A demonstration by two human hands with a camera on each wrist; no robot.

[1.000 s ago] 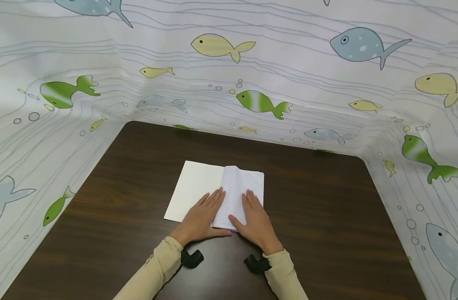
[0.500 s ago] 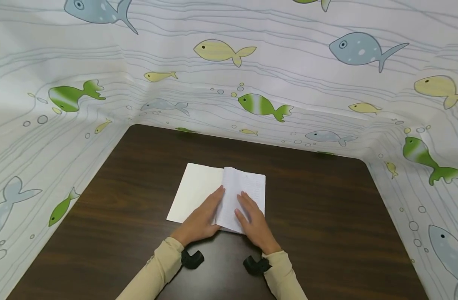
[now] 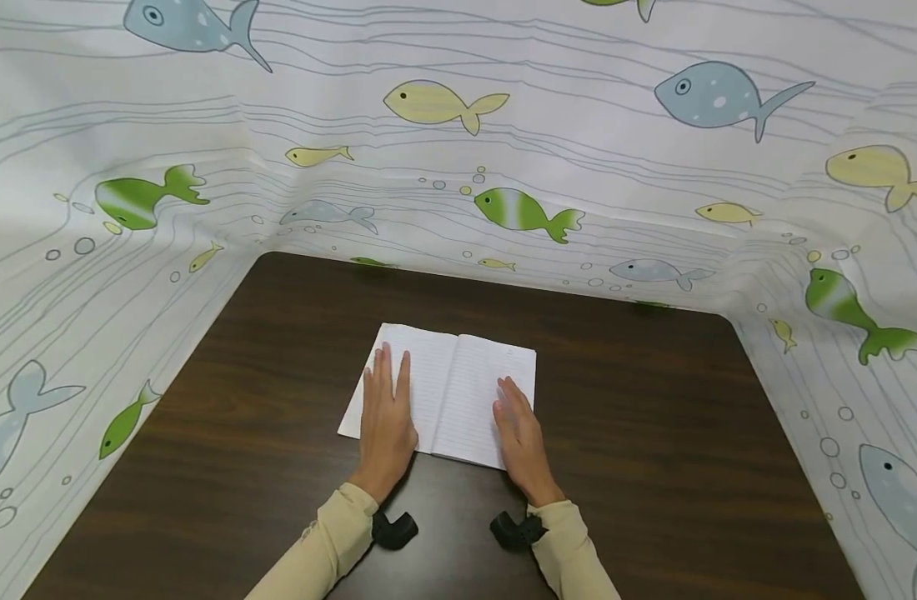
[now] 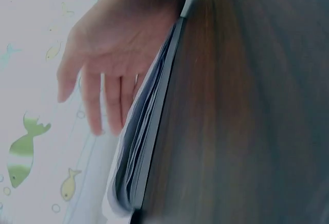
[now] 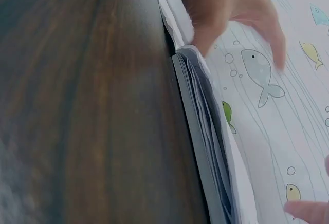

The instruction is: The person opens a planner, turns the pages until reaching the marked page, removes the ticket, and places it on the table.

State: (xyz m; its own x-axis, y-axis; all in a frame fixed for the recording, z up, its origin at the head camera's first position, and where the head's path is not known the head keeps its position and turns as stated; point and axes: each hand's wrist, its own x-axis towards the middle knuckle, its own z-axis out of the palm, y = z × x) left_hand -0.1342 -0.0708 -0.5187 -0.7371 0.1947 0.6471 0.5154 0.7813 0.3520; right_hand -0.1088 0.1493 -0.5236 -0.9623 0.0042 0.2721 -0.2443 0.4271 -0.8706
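A lined notebook (image 3: 469, 400) lies open on the dark table, a ruled page facing up on each side of the fold. On the left page my left hand (image 3: 386, 421) rests with straight fingers spread. My right hand (image 3: 524, 442) is at the lower right page, thumb side up, fingers extended and holding nothing. The left wrist view shows the notebook's page edges (image 4: 141, 136) and the right hand (image 4: 121, 49) beyond, palm visible. In the right wrist view the left hand (image 5: 221, 8) stands over the notebook (image 5: 198, 100), and a right fingertip (image 5: 307, 211) enters below.
The brown wood-grain table (image 3: 638, 433) extends to both sides of the notebook. White cloth (image 3: 578, 158) printed with fish surrounds its back and sides. A black wrist mount (image 3: 394, 531) sits on the left wrist, another mount (image 3: 516, 531) on the right.
A lined leaf has turned over to the left, covering the blank page. My left hand has moved from the fold onto the left page; the right hand has shifted slightly right.
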